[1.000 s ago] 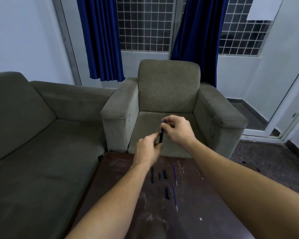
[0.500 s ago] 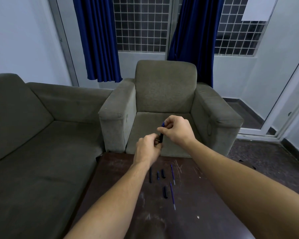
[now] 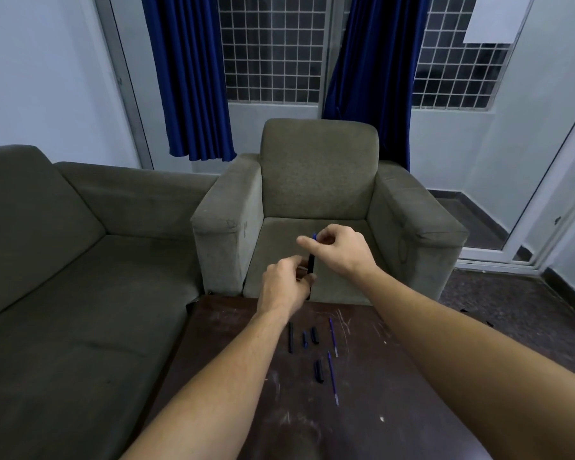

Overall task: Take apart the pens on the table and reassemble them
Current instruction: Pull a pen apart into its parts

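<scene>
Both hands hold one dark pen (image 3: 311,264) upright above the far edge of the dark table (image 3: 379,376). My left hand (image 3: 284,287) grips its lower barrel. My right hand (image 3: 341,252) pinches the blue top end, which sticks out above the fingers. On the table below lie loose pen parts: a long black barrel (image 3: 290,337), a short blue piece (image 3: 304,339), a black cap (image 3: 314,336), another black cap (image 3: 318,371), and two thin blue refills (image 3: 333,336) (image 3: 332,377).
A grey armchair (image 3: 319,200) stands just beyond the table. A grey sofa (image 3: 63,260) runs along the left. Blue curtains and barred windows fill the back wall. A glass door is at the right.
My right hand has lifted slightly and moved apart from the left, so more of the pen shows between them. The view has shifted a little.
</scene>
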